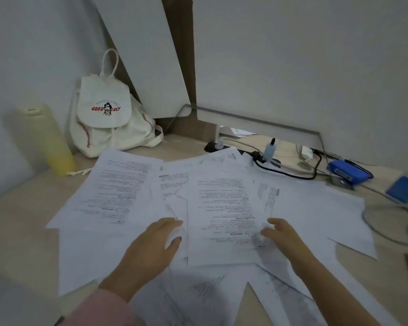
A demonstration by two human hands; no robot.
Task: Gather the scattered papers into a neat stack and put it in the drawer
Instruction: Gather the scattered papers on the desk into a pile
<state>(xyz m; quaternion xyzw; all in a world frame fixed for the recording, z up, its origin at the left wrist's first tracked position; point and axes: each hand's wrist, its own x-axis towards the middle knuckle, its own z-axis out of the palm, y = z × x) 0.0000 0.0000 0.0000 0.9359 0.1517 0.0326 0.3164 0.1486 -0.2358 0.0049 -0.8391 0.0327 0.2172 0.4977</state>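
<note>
You are at the gathering step: the papers lie fanned and overlapping across the desk, none squared up, and no drawer is in view. Your left hand sits at the left edge of the top sheet, fingers curled, and it seems to pinch a sheet between thumb and fingers. Your right hand touches that sheet's right edge, but blur hides whether its fingers grip or only rest there. Next, I judge, you need to sweep the outer sheets inward under both hands, including those near the backpack and the cables, then tap the edges level before lifting.
</note>
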